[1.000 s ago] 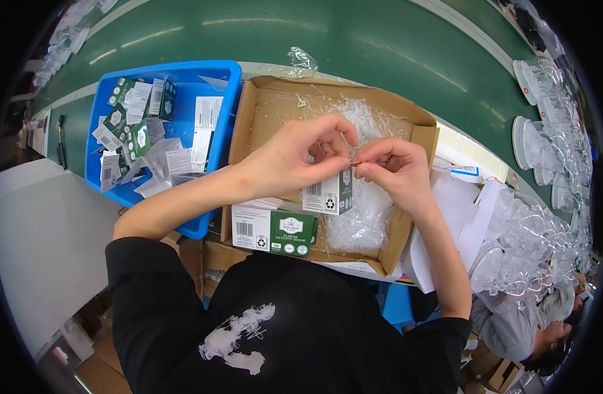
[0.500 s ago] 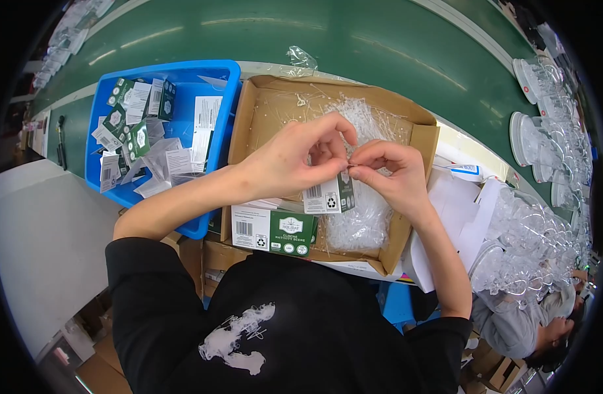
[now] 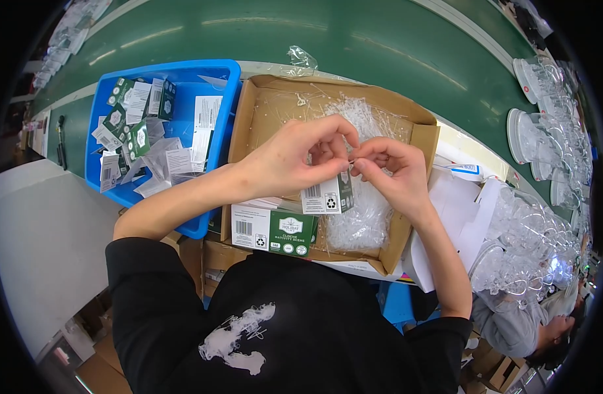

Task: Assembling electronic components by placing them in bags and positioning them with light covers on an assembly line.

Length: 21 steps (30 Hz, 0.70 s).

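My left hand is closed in a pinch over the cardboard box. Just beneath its thumb hangs a folded green-and-white hang tag. Thumb and forefinger of my right hand pinch together against the left fingertips, at the tag's upper corner. Whatever thin piece lies between the fingertips is too small to make out. A bundle of clear plastic strands fills the box's right side, partly behind my hands. More hang tags lie at the box's near left.
A blue bin of loose tags stands left of the box. On the right are white paper sheets and many clear plastic domes. Beyond runs a green conveyor belt with a crumpled clear bag. Another person is at lower right.
My right fingers have shifted slightly at the pinch point, and the tag has swung a little left. The domes on the belt at the right have moved slightly.
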{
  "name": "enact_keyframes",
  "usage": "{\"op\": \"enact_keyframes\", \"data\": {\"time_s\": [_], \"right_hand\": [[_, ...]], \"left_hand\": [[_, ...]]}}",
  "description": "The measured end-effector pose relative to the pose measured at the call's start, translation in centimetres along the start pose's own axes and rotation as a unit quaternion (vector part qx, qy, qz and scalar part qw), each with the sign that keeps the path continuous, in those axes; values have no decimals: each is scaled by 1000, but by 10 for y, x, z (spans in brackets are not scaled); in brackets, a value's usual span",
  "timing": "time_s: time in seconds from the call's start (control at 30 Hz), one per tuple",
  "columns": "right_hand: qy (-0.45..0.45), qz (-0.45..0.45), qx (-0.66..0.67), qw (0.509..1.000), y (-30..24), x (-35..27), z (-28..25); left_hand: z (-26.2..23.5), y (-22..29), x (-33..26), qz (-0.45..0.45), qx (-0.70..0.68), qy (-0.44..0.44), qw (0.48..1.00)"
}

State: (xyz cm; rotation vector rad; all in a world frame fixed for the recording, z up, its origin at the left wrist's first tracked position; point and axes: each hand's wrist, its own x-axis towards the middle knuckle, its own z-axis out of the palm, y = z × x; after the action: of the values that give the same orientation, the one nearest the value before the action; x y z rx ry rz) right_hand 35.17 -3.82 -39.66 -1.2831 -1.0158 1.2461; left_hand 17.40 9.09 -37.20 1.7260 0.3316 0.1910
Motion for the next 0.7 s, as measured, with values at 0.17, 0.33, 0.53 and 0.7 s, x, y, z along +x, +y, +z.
{"op": "enact_keyframes", "data": {"time_s": [0.17, 0.33, 0.53, 0.7], "right_hand": [[-3, -42, -55, 998, 3, 0, -1], [-3, -61, -91, 994, 6, 1, 0], [-4, -66, -113, 991, 1, 1, 1], [-3, -77, -136, 988, 1, 2, 2]], "left_hand": [[1, -1, 1, 3, 8, -3, 1000], [2, -1, 0, 0, 10, -8, 1000], [4, -1, 0, -3, 15, 0, 1000], [7, -6, 0, 17, 20, 31, 999]]}}
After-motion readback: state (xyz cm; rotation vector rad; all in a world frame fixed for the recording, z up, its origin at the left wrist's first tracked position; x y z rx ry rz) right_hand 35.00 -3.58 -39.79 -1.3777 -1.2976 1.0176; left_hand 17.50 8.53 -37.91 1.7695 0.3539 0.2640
